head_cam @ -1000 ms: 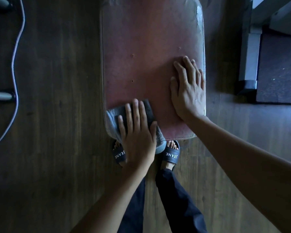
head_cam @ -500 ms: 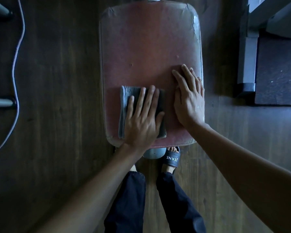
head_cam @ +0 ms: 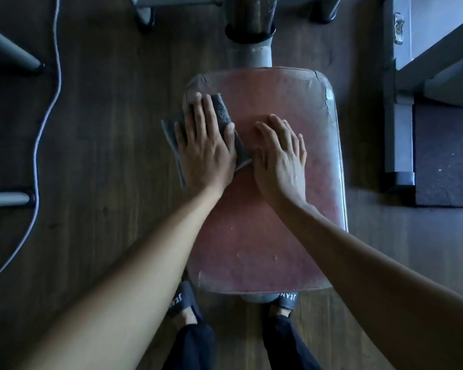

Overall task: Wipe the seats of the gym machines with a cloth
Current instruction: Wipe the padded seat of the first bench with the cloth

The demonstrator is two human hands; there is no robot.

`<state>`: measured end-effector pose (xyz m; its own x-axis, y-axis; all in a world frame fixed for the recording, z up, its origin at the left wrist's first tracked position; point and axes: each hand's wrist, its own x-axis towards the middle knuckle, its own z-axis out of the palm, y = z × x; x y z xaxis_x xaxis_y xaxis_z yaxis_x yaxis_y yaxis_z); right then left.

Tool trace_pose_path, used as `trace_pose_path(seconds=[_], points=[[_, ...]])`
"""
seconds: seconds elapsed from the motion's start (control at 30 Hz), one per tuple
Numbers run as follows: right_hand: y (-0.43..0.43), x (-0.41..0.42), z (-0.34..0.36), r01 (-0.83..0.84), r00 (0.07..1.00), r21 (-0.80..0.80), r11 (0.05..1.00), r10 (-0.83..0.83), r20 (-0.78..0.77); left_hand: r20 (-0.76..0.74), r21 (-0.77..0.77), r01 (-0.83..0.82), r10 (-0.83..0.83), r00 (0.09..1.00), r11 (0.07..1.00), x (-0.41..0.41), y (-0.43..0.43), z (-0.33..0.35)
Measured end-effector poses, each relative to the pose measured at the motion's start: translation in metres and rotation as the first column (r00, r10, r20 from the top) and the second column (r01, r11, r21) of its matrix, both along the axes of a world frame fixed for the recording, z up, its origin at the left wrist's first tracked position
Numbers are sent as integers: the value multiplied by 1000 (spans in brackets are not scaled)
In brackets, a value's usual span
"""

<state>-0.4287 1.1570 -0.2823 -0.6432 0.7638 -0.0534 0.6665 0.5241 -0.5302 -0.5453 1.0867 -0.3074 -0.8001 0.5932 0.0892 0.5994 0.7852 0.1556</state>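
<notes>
Left hand: flat, fingers spread, palm pressing the grey cloth onto the red seat pad; no pinch, downward pressure only, presumably to keep the full fabric face in contact during the stroke. Cloth location: under the left palm at the far left corner of the pad, one edge overhanging the pad's left side beyond the little finger, one corner touching or nearly touching the right thumb. Cloth long axis: diagonal, running from the far corner ahead of the left fingertips back toward the gap between the two wrists. Right hand: open, fingers slightly fanned, resting bare on the pad just beside the cloth, holding nothing; likely placed as a brace to steady the body and the pad. Seat pad long axis: running away from the person, near end above the sandals, far end meeting the grey support post ahead of both hands. Judged progress: far left corner under treatment; area right of the right hand, including the cracked edge, possibly yet to be covered.
</notes>
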Motion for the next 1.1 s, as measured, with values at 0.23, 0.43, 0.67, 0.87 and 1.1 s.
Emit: trace_pose_path(seconds=[0.23, 0.43, 0.67, 0.87, 1.1], points=[[-15, -14, -15, 99, 993, 136, 986, -106, 46, 19, 102, -1, -1, 1000, 995, -34, 5, -5], [-16, -16, -11, 105, 992, 177, 979, -114, 45, 81, 163, 42, -56, 995, 986, -38, 5, 0], [-55, -10, -17, 32, 997, 204, 979, -45, 59, 183, 307, 123, -185, 966, 944, -54, -3, -5], [-73, -7, -21, 38, 998, 243, 969, -49, 42, 632, 602, -181, -326, 703, 778, -89, -12, -25], [-79, -9, -23, 56, 995, 257, 965, -75, 64, 559, 705, -140, -423, 713, 696, -59, -48, -43]])
